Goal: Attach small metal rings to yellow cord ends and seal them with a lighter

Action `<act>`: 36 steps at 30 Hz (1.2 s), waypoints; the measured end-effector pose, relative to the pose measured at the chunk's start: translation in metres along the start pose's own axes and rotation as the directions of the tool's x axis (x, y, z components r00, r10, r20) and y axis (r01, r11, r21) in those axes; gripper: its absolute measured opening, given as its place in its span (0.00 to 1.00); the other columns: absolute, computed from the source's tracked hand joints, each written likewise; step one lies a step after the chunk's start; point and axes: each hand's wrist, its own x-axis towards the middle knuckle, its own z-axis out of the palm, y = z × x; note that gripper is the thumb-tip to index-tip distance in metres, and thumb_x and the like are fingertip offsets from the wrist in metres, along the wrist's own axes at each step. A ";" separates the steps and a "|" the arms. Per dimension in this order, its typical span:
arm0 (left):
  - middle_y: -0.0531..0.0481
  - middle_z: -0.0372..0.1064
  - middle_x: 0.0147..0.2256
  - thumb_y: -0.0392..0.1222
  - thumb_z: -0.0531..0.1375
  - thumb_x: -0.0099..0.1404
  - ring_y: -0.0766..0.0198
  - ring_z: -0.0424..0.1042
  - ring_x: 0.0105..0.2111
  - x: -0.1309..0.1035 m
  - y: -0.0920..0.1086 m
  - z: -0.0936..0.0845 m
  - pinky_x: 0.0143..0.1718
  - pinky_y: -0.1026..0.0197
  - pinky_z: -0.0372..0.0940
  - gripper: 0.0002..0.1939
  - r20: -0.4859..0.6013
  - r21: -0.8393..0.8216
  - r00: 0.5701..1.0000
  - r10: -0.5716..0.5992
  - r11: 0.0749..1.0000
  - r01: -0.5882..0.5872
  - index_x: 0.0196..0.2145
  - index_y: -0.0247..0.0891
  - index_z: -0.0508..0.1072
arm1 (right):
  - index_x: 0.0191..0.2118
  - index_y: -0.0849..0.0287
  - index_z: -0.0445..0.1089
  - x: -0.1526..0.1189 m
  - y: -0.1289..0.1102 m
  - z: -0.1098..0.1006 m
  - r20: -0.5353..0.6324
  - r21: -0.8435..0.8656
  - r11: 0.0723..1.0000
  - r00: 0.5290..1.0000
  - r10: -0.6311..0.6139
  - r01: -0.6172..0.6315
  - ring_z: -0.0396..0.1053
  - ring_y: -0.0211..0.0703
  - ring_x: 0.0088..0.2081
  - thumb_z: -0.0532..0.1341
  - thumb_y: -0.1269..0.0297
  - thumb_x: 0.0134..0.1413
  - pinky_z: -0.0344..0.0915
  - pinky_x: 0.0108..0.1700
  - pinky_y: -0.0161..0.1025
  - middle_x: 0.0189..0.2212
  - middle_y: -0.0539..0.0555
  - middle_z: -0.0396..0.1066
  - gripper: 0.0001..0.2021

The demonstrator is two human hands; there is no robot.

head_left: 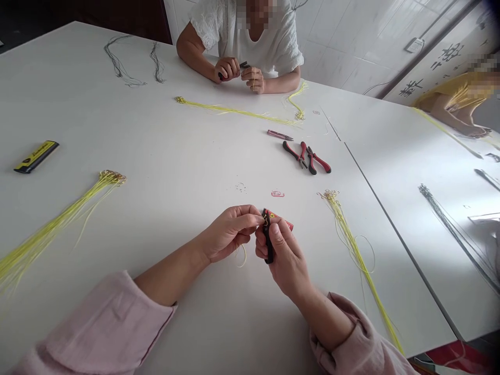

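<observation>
My left hand (230,232) pinches a thin yellow cord between thumb and forefinger. A loop of this cord (245,255) hangs below the fingers. Close against it, my right hand (289,260) is wrapped round small black pliers (269,242) held upright, jaws at the top. A tiny gold-coloured piece (266,221) shows at the jaws, partly hidden by my fingertips. Behind the right fingers lies a red object (284,221), mostly covered. To the right lies a bundle of yellow cords (353,245) with coppery hooked ends; another yellow bundle (84,203) lies to the left.
Two red-and-black pliers (307,156) and a reddish pen-like tool (280,135) lie ahead. A yellow-and-black case (37,157) sits at left. Opposite, a person in white (253,47) holds a black tool and cord. Grey cords (449,224) lie right, beyond a table seam (394,219).
</observation>
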 end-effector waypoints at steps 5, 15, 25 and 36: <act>0.48 0.70 0.25 0.39 0.54 0.64 0.60 0.73 0.26 0.001 -0.002 0.000 0.31 0.59 0.62 0.08 0.059 0.010 0.998 0.017 1.000 -0.017 0.27 0.36 0.63 | 0.34 0.56 0.58 -0.001 0.004 0.001 -0.011 0.013 1.000 1.000 -0.027 0.027 0.51 0.34 0.27 0.50 0.54 0.65 0.51 0.29 0.36 0.26 0.48 0.55 0.12; 0.48 0.70 0.25 0.38 0.55 0.64 0.59 0.73 0.25 0.001 -0.004 -0.002 0.31 0.57 0.64 0.07 0.072 -0.018 0.997 0.032 0.999 -0.031 0.27 0.36 0.63 | 0.34 0.56 0.58 -0.001 0.006 0.006 -0.047 -0.013 0.999 0.998 -0.050 0.049 0.52 0.34 0.27 0.50 0.55 0.65 0.51 0.28 0.36 0.25 0.47 0.54 0.12; 0.49 0.69 0.24 0.38 0.55 0.64 0.60 0.72 0.24 0.001 -0.004 -0.001 0.31 0.58 0.64 0.08 0.059 -0.021 0.998 0.028 0.999 -0.027 0.27 0.36 0.63 | 0.34 0.56 0.58 -0.001 0.007 0.006 -0.069 -0.022 0.999 0.997 -0.038 0.037 0.51 0.33 0.26 0.50 0.53 0.64 0.50 0.28 0.35 0.24 0.46 0.54 0.12; 0.51 0.69 0.23 0.36 0.54 0.64 0.62 0.72 0.25 0.001 -0.005 -0.002 0.30 0.59 0.64 0.08 0.062 -0.032 0.997 0.040 0.999 -0.038 0.26 0.36 0.62 | 0.34 0.56 0.57 0.000 0.010 0.005 -0.070 -0.031 0.998 0.996 -0.050 0.048 0.51 0.33 0.26 0.50 0.54 0.65 0.49 0.27 0.36 0.25 0.46 0.53 0.12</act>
